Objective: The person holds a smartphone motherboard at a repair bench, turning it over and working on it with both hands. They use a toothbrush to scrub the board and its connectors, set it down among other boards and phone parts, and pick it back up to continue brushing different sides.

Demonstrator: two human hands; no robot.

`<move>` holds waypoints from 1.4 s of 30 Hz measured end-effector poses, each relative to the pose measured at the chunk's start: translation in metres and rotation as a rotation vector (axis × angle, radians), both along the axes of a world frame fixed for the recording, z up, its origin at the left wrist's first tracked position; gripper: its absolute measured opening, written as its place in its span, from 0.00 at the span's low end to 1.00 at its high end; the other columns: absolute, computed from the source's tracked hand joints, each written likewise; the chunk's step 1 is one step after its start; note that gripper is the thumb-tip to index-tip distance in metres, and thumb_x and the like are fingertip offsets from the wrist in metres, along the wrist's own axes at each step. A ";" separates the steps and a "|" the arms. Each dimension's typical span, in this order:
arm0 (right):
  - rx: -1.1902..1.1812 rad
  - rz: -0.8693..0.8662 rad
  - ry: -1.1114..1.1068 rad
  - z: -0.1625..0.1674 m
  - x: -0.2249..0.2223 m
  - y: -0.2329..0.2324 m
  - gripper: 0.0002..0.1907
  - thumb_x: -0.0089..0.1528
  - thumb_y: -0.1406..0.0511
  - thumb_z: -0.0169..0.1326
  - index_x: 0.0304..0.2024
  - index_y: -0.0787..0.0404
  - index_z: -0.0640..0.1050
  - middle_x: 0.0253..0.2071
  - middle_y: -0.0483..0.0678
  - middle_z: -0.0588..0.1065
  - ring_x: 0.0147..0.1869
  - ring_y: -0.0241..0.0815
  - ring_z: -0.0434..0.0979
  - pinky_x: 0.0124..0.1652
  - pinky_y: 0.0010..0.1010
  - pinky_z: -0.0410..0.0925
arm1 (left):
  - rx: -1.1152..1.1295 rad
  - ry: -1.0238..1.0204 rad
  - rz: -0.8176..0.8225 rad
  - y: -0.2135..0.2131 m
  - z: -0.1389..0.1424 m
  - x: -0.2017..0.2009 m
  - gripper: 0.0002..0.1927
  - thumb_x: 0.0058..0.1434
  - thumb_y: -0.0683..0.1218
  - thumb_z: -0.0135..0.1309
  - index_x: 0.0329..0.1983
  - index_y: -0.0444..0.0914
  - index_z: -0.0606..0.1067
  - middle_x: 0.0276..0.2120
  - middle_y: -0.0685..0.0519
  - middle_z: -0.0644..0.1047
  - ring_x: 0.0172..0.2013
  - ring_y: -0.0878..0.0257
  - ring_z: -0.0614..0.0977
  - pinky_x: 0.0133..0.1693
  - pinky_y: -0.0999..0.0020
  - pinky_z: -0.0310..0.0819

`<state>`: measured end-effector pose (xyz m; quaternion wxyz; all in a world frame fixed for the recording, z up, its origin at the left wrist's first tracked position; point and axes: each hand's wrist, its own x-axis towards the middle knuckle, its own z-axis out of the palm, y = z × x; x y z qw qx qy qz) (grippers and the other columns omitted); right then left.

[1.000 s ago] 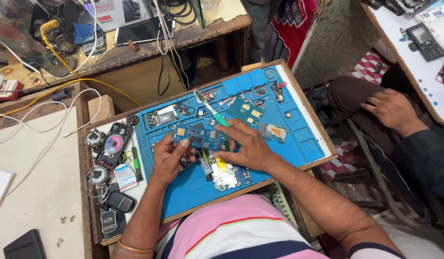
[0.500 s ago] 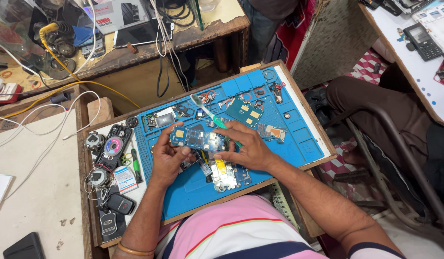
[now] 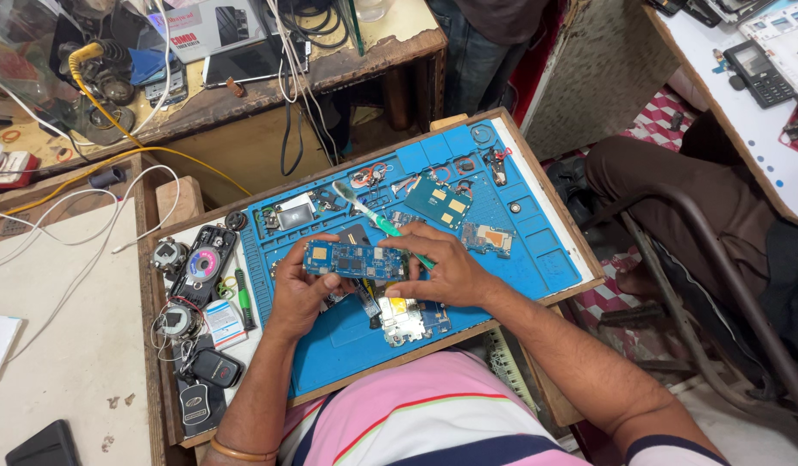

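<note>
Held up over the middle of the blue work mat (image 3: 537,276) — a small blue circuit board (image 3: 354,260), long side running left to right, just above the tabletop. Left hand (image 3: 297,289) closed on the board's left end, thumb on the near side, fingers (image 3: 317,243) curled over the far edge. Right hand (image 3: 446,269) closed too, pinching the board's right end while also gripping a green-handled brush (image 3: 373,216), its pale bristle head pointing far-left across the mat.

Looks light and thin, stiff rather than bendy, and likely fragile — tiny parts and gold patches all over the upper face. Best taken by the bare edges and short ends, as now, keeping fingertips off the components. Probably not slippery, but easy to flex or crack if squeezed across the middle.

Lying on the mat just near of the hands, a second opened board with a yellow part (image 3: 403,315); farther off, a teal board (image 3: 444,203); off the mat's left edge, a dark round-dialled gadget (image 3: 202,263).

Against a second ago: board lifted slightly and turned flatter toward the camera, hands drawn a touch closer together, brush swung lower across the right hand. At far right, the other person's hand gone from the brown-trousered knee (image 3: 649,185).
</note>
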<state>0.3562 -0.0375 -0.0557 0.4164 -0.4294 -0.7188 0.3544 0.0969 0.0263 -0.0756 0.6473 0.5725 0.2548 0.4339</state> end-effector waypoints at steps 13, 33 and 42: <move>0.036 -0.022 -0.040 0.003 -0.003 -0.002 0.33 0.56 0.55 0.69 0.59 0.64 0.77 0.55 0.56 0.72 0.34 0.34 0.80 0.35 0.25 0.75 | -0.014 0.013 -0.051 -0.003 0.007 0.001 0.29 0.57 0.46 0.68 0.60 0.37 0.71 0.38 0.50 0.83 0.35 0.61 0.87 0.34 0.72 0.82; 0.006 0.018 0.018 -0.014 0.005 0.009 0.24 0.65 0.49 0.57 0.46 0.62 0.83 0.38 0.47 0.76 0.43 0.39 0.77 0.43 0.30 0.72 | 0.025 0.061 -0.029 -0.001 -0.003 0.000 0.14 0.57 0.35 0.65 0.47 0.34 0.80 0.48 0.44 0.82 0.45 0.59 0.84 0.42 0.67 0.85; -0.006 0.043 -0.025 -0.002 0.003 0.004 0.19 0.63 0.53 0.60 0.46 0.61 0.83 0.36 0.47 0.76 0.42 0.39 0.75 0.43 0.32 0.70 | 0.000 0.035 0.062 -0.002 0.006 0.005 0.09 0.60 0.36 0.61 0.43 0.33 0.76 0.40 0.44 0.83 0.35 0.59 0.87 0.35 0.68 0.86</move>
